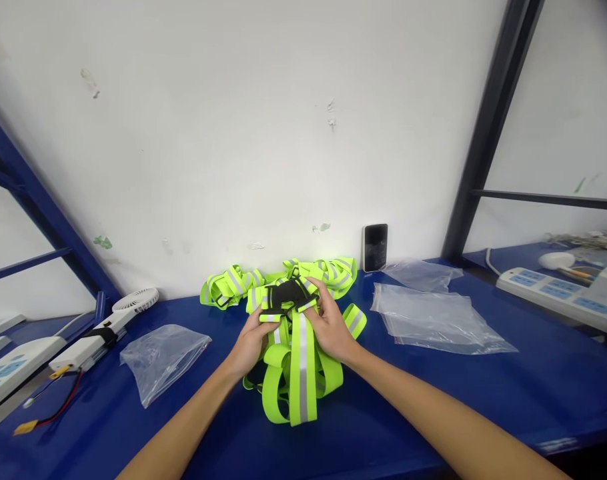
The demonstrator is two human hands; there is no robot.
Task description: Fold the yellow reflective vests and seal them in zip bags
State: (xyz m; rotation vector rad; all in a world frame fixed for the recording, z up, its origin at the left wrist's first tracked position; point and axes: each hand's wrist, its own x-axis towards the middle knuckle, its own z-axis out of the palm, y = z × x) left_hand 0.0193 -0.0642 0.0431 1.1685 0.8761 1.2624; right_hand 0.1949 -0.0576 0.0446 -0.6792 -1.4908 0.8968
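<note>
Between my hands is a neon-yellow reflective vest made of straps with silver stripes; its loops hang down onto the blue table. A black patch lies at the top of the bundle. My left hand grips the straps at the left of this patch, thumb on top. On the other side my right hand is closed on the straps, its fingers partly hidden beneath them. Just behind, against the wall, more yellow reflective straps lie in a heap.
Clear plastic bags lie to the right and left. A phone-like black-faced device leans on the wall. At left are a small white fan, a white battery pack with wires and a power strip; another power strip is at right.
</note>
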